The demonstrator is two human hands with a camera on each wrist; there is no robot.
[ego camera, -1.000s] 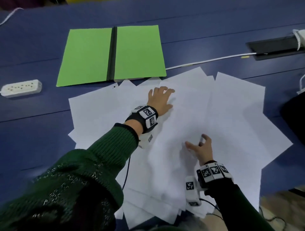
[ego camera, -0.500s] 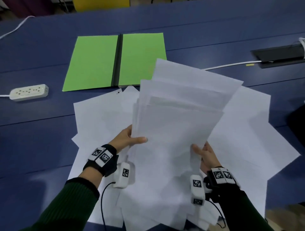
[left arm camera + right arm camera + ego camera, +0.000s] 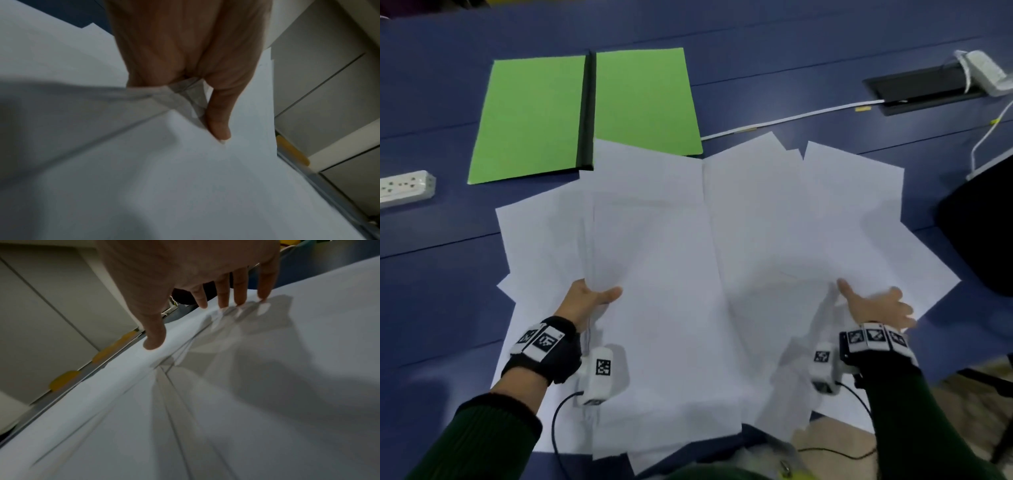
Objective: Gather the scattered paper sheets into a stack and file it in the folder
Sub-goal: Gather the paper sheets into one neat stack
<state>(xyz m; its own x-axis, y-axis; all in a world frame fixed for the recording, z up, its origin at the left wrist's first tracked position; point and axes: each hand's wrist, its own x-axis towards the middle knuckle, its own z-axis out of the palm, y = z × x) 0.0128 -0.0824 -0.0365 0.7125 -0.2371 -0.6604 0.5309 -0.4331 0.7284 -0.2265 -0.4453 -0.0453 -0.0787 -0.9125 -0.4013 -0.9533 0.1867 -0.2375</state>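
Observation:
An open green folder [image 3: 534,113] lies flat at the far left of the blue table [image 3: 431,291]. White paper sheets [image 3: 842,212] lie fanned out below it, overlapping. My left hand [image 3: 589,301] grips a bundle of sheets [image 3: 654,257] at its left edge. In the left wrist view the thumb [image 3: 219,121] presses on top of the bundle [image 3: 164,178] and the fingers are hidden beneath. My right hand [image 3: 876,305] is spread flat on the loose sheets to the right. Its straight fingertips [image 3: 223,305] touch the paper [image 3: 267,386].
A white power strip [image 3: 405,187] lies at the left edge. A white cable [image 3: 791,120] runs to a black cable hatch [image 3: 924,90] at the back right. A dark object [image 3: 979,233] stands at the right edge. Sheets overhang the table's near edge.
One second ago both hands lay on the flat sheets; then they lifted a bundle together. Now the right hand has let go and moved right onto loose sheets, and the bundle is lower.

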